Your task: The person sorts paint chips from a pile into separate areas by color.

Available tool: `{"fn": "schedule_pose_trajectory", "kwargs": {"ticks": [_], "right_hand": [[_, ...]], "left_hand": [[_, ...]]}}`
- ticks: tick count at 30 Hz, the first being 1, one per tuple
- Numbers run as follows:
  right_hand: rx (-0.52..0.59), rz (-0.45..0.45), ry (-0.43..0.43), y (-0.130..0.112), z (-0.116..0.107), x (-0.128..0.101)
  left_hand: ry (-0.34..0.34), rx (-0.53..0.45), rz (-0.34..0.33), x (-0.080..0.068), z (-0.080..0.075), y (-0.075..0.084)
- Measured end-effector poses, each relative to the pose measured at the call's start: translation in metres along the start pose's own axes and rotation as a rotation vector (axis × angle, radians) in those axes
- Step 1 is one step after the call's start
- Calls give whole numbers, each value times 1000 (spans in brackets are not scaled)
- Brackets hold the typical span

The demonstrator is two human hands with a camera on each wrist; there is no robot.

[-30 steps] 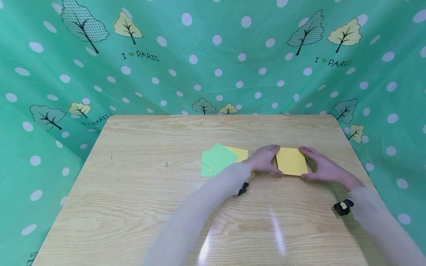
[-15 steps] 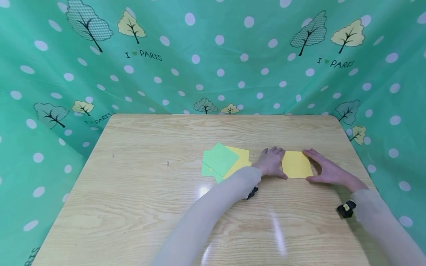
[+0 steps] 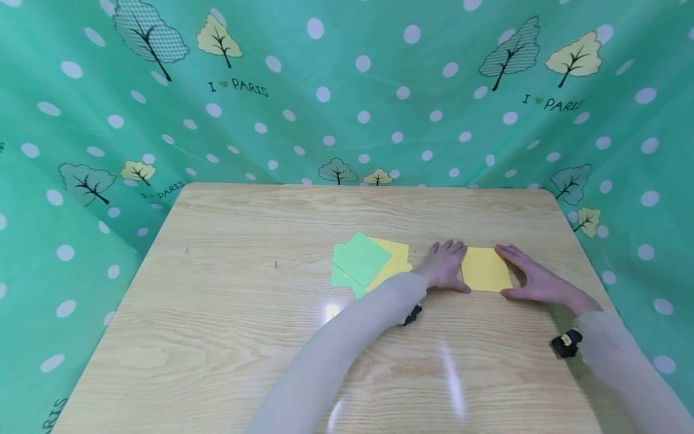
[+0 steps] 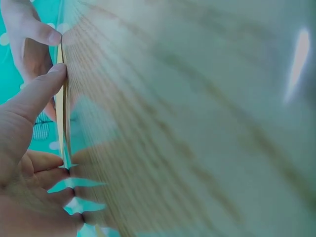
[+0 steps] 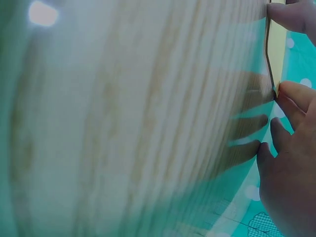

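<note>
A square yellow sheet of paper (image 3: 486, 269) lies on the right part of the wooden table. My left hand (image 3: 441, 265) rests at its left edge with fingers spread and the thumb at the near left corner. At the opposite edge is my right hand (image 3: 534, 278), its index finger by the far right corner and its thumb by the near right one. Low in the left wrist view, the yellow sheet (image 4: 60, 108) appears edge-on and slightly bowed. The right wrist view shows its edge (image 5: 277, 44) between thumb and index finger.
Left of my left hand, overlapping green papers (image 3: 362, 259) and yellow paper (image 3: 398, 253) lie in a loose pile, partly behind my sleeve. A green dotted cloth (image 3: 336, 114) hangs around the back and sides of the wooden table (image 3: 217, 325).
The yellow sheet has shifted slightly right and toward me with both hands. My left fingers have spread out more. In the last half second the hands stay almost still.
</note>
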State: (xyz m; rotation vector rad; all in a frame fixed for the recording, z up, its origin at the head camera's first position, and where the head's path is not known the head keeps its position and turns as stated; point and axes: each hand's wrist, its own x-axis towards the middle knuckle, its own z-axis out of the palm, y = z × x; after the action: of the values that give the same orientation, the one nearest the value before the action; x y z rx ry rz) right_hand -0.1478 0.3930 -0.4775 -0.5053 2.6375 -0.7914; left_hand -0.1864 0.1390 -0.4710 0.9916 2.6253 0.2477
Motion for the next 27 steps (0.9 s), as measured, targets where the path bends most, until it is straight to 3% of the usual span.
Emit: {"fn": "schedule_pose_trajectory", "kwargs": {"ticks": [7, 16, 27], "right_hand": [[-6, -19, 3, -1, -2, -2], [67, -72, 63, -6, -7, -2], [28, -103, 131, -26, -5, 11]], "left_hand": [[-2, 12, 6, 2, -2, 2], [6, -115, 45, 0, -12, -6], [31, -130, 92, -18, -20, -27]]}}
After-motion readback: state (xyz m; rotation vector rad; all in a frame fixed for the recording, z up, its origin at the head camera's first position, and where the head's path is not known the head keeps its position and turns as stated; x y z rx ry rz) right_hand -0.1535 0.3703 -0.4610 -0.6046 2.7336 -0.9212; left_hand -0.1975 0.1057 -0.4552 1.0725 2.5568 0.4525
